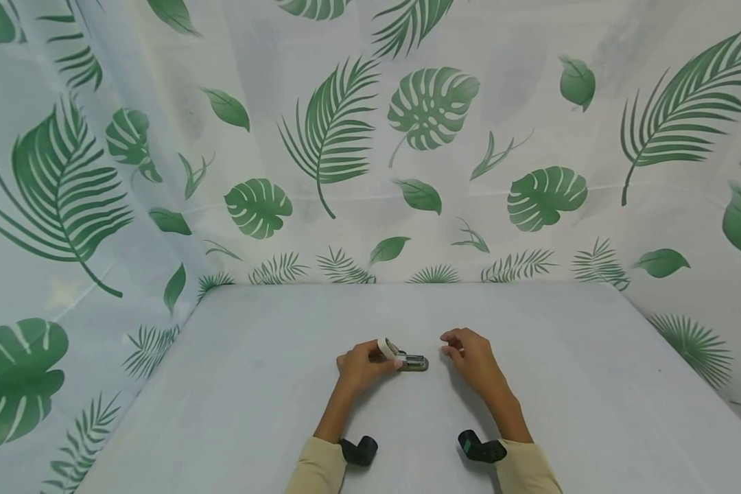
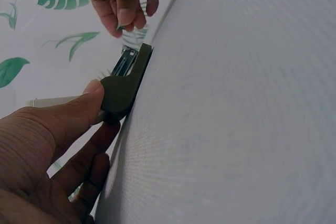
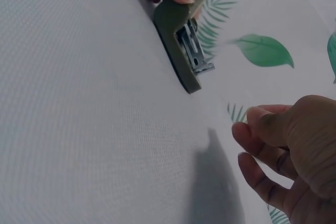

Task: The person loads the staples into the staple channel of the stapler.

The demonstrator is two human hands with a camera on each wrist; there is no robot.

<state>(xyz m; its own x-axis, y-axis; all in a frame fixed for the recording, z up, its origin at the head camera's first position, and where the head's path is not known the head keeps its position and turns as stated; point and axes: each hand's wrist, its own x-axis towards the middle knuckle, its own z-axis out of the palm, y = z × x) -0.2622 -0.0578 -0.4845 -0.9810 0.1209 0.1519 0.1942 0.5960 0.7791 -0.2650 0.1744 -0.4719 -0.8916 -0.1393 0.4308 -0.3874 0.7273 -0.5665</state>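
Observation:
A stapler (image 1: 413,362) with a dark olive base and a pale top arm sits on the white table, its top arm swung up and back. The metal staple channel (image 3: 193,51) is exposed along the base. My left hand (image 1: 363,367) grips the stapler at its hinge end, the thumb (image 2: 93,88) pressed on the side of the olive housing. To the right of the stapler's front end, my right hand (image 1: 474,357) hovers apart from it. Its fingers (image 3: 262,179) are loosely bent, with the thumb near the index finger, and nothing clear shows between them.
The white table (image 1: 253,412) reaches back to a pale curtain (image 1: 358,233) printed with green leaves, which also runs along both sides. A black wrist camera (image 1: 359,451) is worn on the left wrist and another black camera (image 1: 481,447) on the right.

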